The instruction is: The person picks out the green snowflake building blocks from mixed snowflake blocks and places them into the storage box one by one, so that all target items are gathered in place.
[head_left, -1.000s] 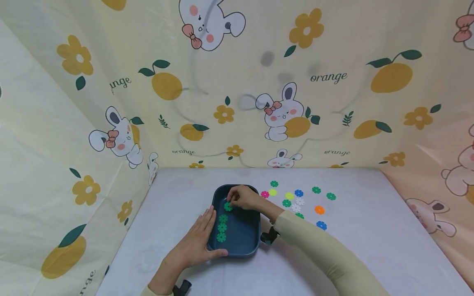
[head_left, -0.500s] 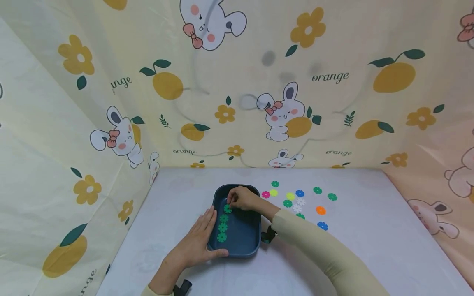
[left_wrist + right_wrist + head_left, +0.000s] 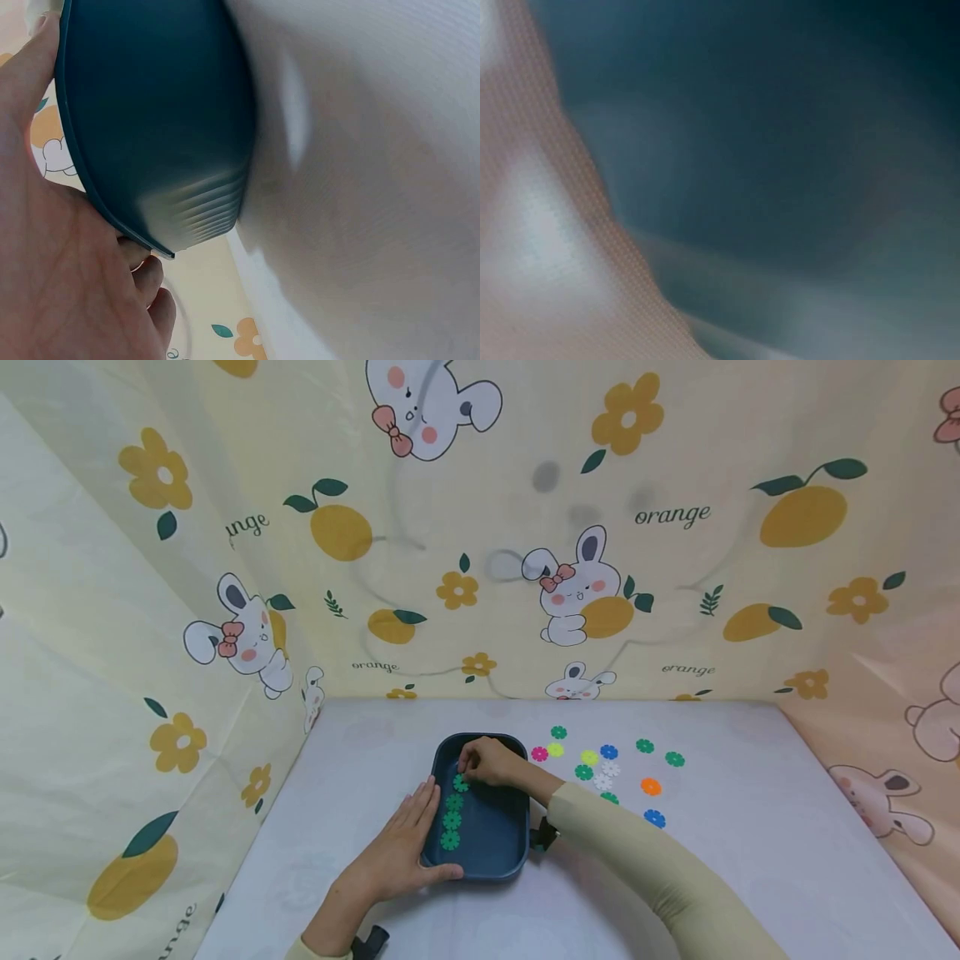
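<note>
A dark blue tray [image 3: 491, 835] lies on the table, with a line of green snowflake discs [image 3: 452, 820] along its left side. My left hand [image 3: 397, 847] rests against the tray, fingers straight along its left rim and thumb over the near rim. The left wrist view shows that hand at the edge of the tray's outer wall [image 3: 157, 97]. Over the far part of the tray, my right hand [image 3: 491, 762] bends its fingers down and pinches a green snowflake disc [image 3: 461, 783] at the top end of the line. The fingertips partly cover this disc.
Loose discs in several colours lie right of the tray, among them an orange disc [image 3: 651, 787], a blue disc [image 3: 655, 818] and a pink disc [image 3: 539, 753]. My right forearm crosses close to them. A printed curtain [image 3: 420, 577] stands behind the table.
The right hand stays at the top green disc, its fingers shifting only slightly. The left hand, the tray and the other green discs keep their places.
</note>
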`<state>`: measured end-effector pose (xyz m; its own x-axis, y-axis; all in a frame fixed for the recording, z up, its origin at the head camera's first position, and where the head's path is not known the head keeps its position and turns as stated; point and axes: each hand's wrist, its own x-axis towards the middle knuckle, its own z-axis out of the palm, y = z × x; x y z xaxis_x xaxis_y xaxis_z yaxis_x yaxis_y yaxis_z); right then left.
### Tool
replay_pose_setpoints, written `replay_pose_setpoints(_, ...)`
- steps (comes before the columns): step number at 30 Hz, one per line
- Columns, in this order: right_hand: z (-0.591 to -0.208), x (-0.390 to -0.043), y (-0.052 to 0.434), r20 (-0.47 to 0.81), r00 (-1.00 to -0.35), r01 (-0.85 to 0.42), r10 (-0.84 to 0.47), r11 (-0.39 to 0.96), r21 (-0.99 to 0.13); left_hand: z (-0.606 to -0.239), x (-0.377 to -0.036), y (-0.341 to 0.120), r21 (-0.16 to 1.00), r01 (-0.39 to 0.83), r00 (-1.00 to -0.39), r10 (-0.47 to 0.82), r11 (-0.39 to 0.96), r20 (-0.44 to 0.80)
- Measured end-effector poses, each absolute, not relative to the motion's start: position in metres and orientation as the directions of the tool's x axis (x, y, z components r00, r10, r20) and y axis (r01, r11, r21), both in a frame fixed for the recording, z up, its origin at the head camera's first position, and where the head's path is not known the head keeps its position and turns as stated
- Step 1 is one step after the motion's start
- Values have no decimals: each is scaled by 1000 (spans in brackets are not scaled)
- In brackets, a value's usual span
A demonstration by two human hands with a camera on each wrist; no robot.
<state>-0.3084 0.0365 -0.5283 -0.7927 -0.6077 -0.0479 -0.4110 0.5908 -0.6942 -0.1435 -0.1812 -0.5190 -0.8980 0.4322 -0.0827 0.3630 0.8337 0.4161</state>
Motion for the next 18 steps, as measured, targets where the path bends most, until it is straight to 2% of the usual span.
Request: replay_pose_setpoints(18,-532,-310,34,-41,-777,-411,-628,556,-723,-521,-144,-182,413,372,-896,437,831,-73)
